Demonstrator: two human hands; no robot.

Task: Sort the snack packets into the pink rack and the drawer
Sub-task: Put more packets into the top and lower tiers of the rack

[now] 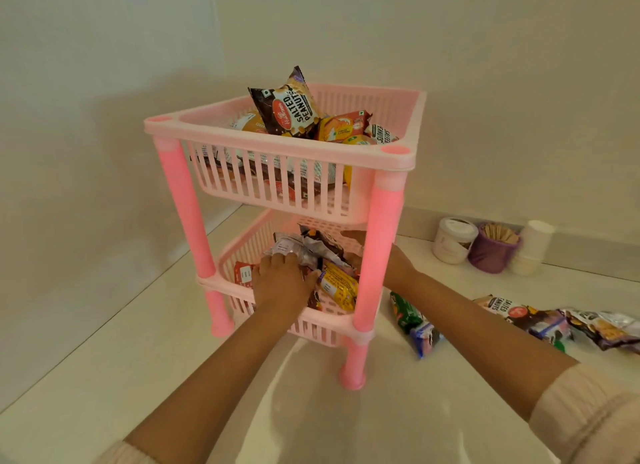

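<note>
- The desk [156, 377] is pale and glossy; both forearms reach forward over it from cream sleeve cuffs toward the pink rack [381, 255].
- The left hand [282, 283] lies palm-down inside the lower basket [239, 252], its grip spread flat on a silvery packet [294, 250], pressing more than pinching.
- The right hand [394, 262] reaches in from the rack's right side, half hidden behind the front post; whether its grip closes on anything I cannot tell.
- A yellow biscuit packet [339, 285] lies in the same basket, just beside the left hand.
- Step in hand, as I judge it: settling packets into the lower tier.
- Unsorted packets remain on the desk to the right: a green-and-blue one [414, 321] near the rack, and a salted peanuts packet [507, 307] with others further out.
- Next move likely calls for withdrawing a hand and picking one up.
- The upper basket [398, 117] already holds a salted peanuts pack [287, 108] and biscuits.
- No drawer is in view.
</note>
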